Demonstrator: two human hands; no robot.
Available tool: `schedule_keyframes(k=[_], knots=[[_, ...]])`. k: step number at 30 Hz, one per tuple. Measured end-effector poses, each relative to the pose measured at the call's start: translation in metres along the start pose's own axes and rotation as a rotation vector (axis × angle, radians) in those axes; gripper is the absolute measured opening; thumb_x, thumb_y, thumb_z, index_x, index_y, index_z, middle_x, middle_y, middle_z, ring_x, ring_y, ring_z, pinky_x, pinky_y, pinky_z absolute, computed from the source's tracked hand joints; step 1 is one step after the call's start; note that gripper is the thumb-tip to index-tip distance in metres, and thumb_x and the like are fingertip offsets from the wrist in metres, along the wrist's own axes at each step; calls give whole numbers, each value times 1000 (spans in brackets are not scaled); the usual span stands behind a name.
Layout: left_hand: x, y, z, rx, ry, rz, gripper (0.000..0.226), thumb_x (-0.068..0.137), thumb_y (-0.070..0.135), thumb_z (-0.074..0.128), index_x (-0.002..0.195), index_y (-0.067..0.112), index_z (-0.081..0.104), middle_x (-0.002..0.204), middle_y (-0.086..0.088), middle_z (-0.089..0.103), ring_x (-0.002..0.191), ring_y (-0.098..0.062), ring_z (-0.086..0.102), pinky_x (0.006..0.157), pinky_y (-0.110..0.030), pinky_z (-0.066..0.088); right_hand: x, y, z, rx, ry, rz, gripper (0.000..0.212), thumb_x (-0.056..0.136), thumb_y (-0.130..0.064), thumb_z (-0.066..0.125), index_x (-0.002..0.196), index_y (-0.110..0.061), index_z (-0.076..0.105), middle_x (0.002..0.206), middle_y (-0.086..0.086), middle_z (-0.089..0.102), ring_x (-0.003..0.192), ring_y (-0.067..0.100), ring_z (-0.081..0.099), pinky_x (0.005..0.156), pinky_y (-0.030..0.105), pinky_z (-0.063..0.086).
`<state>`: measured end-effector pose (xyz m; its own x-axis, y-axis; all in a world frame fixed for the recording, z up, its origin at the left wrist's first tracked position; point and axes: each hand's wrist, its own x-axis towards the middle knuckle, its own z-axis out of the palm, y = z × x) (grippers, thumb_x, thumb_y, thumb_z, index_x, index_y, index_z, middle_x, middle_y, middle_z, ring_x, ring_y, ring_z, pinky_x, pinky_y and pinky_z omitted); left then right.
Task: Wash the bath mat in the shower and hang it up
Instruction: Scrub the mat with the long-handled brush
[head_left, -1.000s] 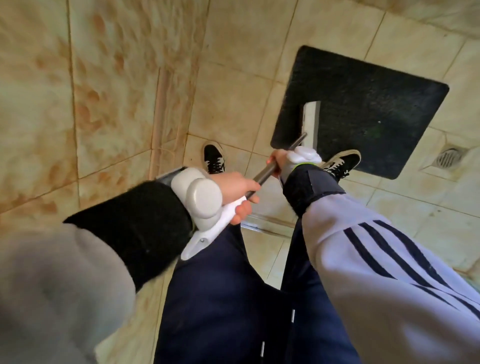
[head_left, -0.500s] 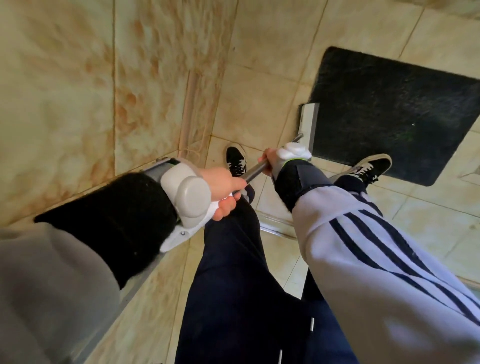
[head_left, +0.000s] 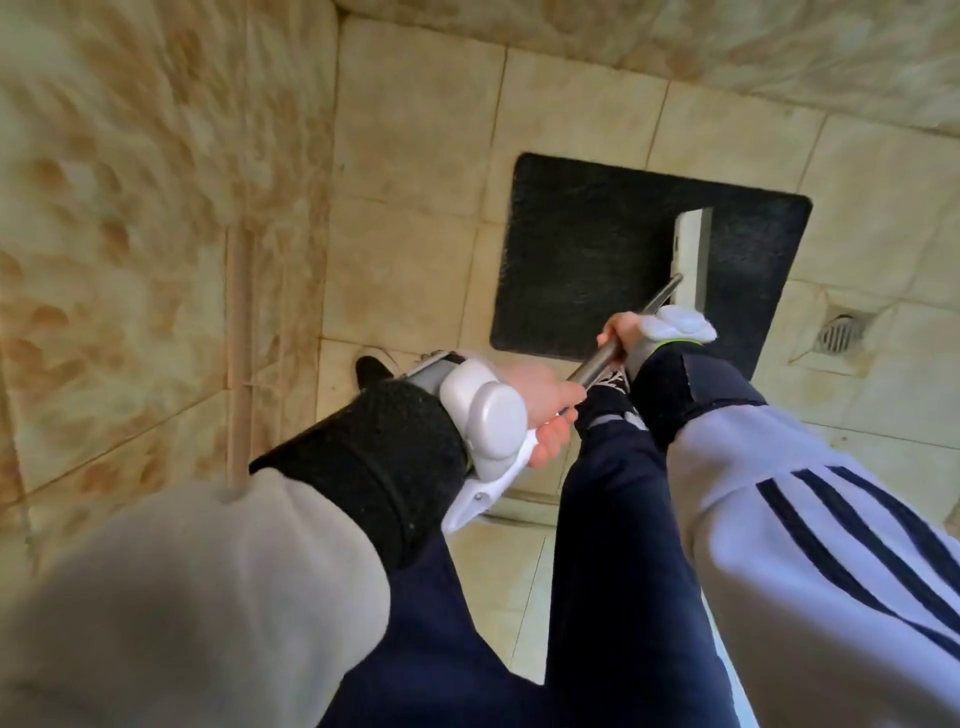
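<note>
Half a second ago the flat white head (head_left: 693, 249) of the pole (head_left: 661, 297) sat at the left edge of the bath mat (head_left: 587, 249). Now I see it on the right part of the mat. The whole mat shows now, and the drain (head_left: 837, 333) has come into view on the right. Both hands grip the pole just as they did before.

The mat is black and lies flat on the tiled floor (head_left: 405, 260), far from me and right of the middle. The drain is in the floor just to its right. A tiled wall (head_left: 130, 208) fills the left side.

The left hand (head_left: 545, 402) is wrapped tight round the near end of the pole. The right hand (head_left: 621, 335) is wrapped round it farther along, close to the near edge of the mat. The pole slants from the hands up to the white head.

I count one mat, one pole with one head, and one drain. I count two hands, each with a grey-white gadget on the wrist, one on the left (head_left: 488, 421) and one on the right (head_left: 675, 321). I count two shoes: one (head_left: 370, 370) on the floor left of the hands, and one (head_left: 612, 382) mostly hidden under the pole.
</note>
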<state>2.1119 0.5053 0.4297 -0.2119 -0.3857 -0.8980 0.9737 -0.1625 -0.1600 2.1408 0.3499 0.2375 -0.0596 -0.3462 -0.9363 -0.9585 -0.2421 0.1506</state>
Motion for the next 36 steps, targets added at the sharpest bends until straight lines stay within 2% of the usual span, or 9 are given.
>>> schedule_keyframes(k=[4, 10, 14, 18, 22, 28, 31, 33, 36], knots=[[10, 7, -6, -34, -13, 17, 38, 100, 16, 31, 62, 13, 30, 26, 5, 26, 17, -6, 23, 33, -1, 19, 15, -9, 7, -74, -14, -18, 31, 91, -8, 40, 60, -10, 40, 23, -1, 43, 24, 10, 47, 47, 21, 40], [-58, -50, -92, -95, 124, -47, 36, 101, 25, 34, 67, 12, 36, 34, 7, 28, 21, -4, 24, 29, -5, 21, -41, -3, 138, 46, -232, -99, 21, 92, -3, 38, 73, -11, 40, 62, 8, 53, 22, 10, 52, 32, 16, 44], [-106, -78, -113, -111, 212, -64, 37, 101, 26, 35, 67, 13, 35, 35, 7, 28, 22, -4, 24, 29, -6, 21, -91, 5, 195, 8, -394, -67, 20, 95, -6, 38, 75, -7, 41, 45, 8, 59, 23, 10, 53, 31, 15, 43], [-110, -71, -103, -18, 225, -59, 35, 100, 24, 36, 66, 13, 35, 37, 6, 28, 24, -5, 24, 31, -6, 23, -94, 3, 182, 92, -392, -65, 5, 92, -4, 39, 89, -8, 41, 66, 10, 52, 21, 11, 51, 30, 16, 42], [-76, -27, -67, 10, 157, 7, 34, 100, 22, 34, 67, 13, 35, 36, 5, 28, 23, -5, 23, 32, -4, 22, -63, -23, 100, 106, -229, -112, 18, 91, 1, 40, 106, -8, 44, 69, 11, 52, 20, 12, 50, 30, 19, 44], [-7, 26, -8, 5, 32, 21, 36, 100, 17, 31, 64, 12, 32, 29, 6, 28, 19, -6, 23, 34, -2, 20, -12, -33, -2, 25, -43, -25, 13, 90, -3, 45, 78, -6, 47, 58, 7, 53, 18, 10, 47, 29, 12, 39], [-1, 23, -20, 13, -1, -16, 36, 100, 16, 30, 64, 13, 31, 29, 6, 27, 19, -5, 23, 33, -2, 20, -5, -29, 8, 27, -62, 22, 18, 93, -3, 42, 76, -8, 42, 44, 8, 54, 25, 14, 52, 28, 14, 40], [-12, 8, -47, 15, 14, -43, 35, 100, 17, 32, 64, 13, 31, 32, 6, 27, 21, -5, 23, 33, -3, 20, -19, -27, 43, 73, -113, -29, 12, 93, 0, 38, 88, -10, 41, 62, 10, 53, 37, 16, 57, 28, 19, 43], [-54, -25, -94, -2, 122, -82, 35, 100, 21, 34, 67, 12, 34, 36, 6, 28, 23, -5, 23, 32, -5, 21, -59, -19, 109, 23, -328, -140, 23, 98, -5, 38, 78, -15, 40, 77, 5, 48, 44, 12, 61, 30, 15, 44]])
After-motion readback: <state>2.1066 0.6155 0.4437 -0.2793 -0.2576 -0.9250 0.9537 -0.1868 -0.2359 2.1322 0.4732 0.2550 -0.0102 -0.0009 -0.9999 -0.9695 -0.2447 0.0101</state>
